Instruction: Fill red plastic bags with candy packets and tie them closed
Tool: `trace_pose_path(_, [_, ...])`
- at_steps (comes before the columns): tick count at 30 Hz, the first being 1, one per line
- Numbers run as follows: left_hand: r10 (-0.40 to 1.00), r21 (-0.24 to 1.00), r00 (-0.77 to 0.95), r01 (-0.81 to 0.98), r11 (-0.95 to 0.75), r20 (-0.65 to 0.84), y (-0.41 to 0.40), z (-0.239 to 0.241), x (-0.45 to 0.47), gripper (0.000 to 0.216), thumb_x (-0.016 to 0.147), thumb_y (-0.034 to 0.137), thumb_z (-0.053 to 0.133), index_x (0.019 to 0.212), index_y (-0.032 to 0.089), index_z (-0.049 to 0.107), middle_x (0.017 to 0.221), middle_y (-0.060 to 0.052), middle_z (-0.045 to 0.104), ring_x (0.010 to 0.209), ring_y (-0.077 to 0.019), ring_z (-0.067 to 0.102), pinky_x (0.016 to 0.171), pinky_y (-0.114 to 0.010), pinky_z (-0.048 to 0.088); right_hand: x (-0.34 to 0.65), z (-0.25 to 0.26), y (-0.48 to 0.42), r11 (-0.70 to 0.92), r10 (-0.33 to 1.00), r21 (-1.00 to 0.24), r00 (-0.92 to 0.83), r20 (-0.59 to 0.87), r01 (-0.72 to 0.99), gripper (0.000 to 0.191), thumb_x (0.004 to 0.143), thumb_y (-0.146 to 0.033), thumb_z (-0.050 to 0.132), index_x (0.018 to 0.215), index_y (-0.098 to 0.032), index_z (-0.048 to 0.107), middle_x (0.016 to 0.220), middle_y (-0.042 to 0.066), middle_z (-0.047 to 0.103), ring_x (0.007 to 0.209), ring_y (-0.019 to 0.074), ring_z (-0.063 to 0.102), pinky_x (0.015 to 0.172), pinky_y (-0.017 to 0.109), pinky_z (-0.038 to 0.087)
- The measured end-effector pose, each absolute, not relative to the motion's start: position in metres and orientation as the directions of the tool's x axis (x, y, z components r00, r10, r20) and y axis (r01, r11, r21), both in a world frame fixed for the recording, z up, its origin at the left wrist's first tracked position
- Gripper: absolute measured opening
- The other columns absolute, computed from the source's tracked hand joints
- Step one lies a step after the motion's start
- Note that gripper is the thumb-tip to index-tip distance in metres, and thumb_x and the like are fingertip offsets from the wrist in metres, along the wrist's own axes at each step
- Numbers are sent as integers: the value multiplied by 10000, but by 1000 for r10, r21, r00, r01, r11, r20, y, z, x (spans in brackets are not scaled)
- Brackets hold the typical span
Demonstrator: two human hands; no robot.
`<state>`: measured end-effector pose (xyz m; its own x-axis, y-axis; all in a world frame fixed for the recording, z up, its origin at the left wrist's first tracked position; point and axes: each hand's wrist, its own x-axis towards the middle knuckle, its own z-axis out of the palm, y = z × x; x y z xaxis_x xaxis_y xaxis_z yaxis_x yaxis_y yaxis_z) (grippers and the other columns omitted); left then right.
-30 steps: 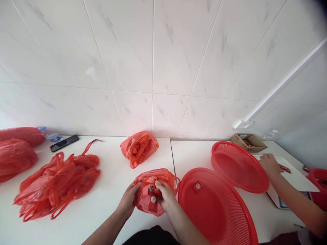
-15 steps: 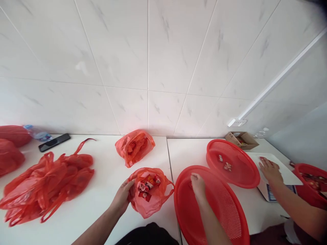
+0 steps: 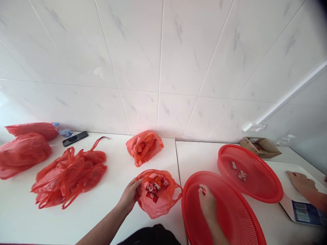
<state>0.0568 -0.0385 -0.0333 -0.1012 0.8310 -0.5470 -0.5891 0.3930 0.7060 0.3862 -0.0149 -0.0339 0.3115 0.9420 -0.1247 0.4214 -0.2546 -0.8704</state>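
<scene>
Our left hand point(image 3: 129, 195) pinches the rim of a translucent red plastic bag point(image 3: 158, 210); glossy red wrapped pieces point(image 3: 153, 186) lie inside, right of that grip. Our right hand point(image 3: 208, 203) holds one small red-and-white wrapped piece point(image 3: 203, 191) at its fingertips, within the round red plastic mesh basket point(image 3: 231, 204). Versus one second ago: right hand is out of the bag.

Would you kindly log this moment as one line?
left hand: gripping open red bag; bag contents: wrapped pieces; right hand: holding small red piece at nearer basket; farther basket: loose pieces inside
</scene>
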Motion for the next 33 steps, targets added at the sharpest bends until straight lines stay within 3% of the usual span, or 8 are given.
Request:
trace_pose_path(7, [846,688,-80,-625,369,-527,-35,-31,57,273,705,313,773,904,158,667,806,-42,758,683,-177,692,629,-262,521,302,2,-21,-102,995,-952,19,-101,289,269,803,-440,579,966,-239,656,1018,75,718,922,240,656,821,350,509])
trace_pose_path(10, [845,681,-76,-632,369,-529,-36,-25,57,256,700,305,775,884,163,669,776,-30,752,658,-169,684,612,-256,513,284,-2,-8,-3,998,-939,-62,-26,343,396,762,-416,643,1122,-252,626,1198,86,665,1104,268,603,944,397,483])
trace_pose_path(16, [859,683,-63,-637,357,-508,-44,-17,52,235,695,294,776,867,173,670,772,-19,744,658,-160,678,628,-252,506,301,-38,7,130,990,-512,-135,28,849,546,701,-226,648,1241,-177,589,1413,177,500,1370,399,348,1106,577,255])
trace_pose_path(19, [856,685,-61,-630,365,-513,-45,-18,47,274,696,305,782,906,174,662,803,-28,744,679,-163,681,638,-255,508,309,-46,2,162,980,-372,-193,-45,914,321,673,-105,592,965,-186,697,1365,176,544,1387,436,297,1080,628,211])
trace_pose_path(22, [866,702,-55,-613,364,-497,-42,-16,40,325,681,294,796,949,173,656,833,-35,741,705,-170,683,667,-267,513,311,-40,2,186,972,-431,-229,-48,883,151,704,-110,543,613,-209,610,931,111,713,1189,375,532,1038,574,270])
trace_pose_path(26, [898,758,-61,-562,331,-437,-32,6,33,429,644,238,821,1029,174,641,821,-23,719,662,-136,647,664,-249,499,314,-12,8,-57,992,-719,-41,-118,693,198,836,-360,480,681,-243,515,606,0,615,654,204,598,755,383,452])
trace_pose_path(29, [921,807,-65,-509,299,-383,-24,31,30,444,644,243,820,1044,189,637,825,-10,713,648,-114,617,673,-239,485,315,15,9,-211,973,-939,-35,-229,271,259,861,-475,472,740,-246,485,637,-13,611,651,182,597,684,329,467])
trace_pose_path(33, [949,909,-104,-336,248,-297,-20,49,23,431,673,256,777,1080,186,653,860,-42,736,717,-158,634,721,-272,474,317,36,3,-198,980,-977,-38,-196,-78,252,796,-463,622,848,-241,516,620,-54,538,660,157,581,695,309,476])
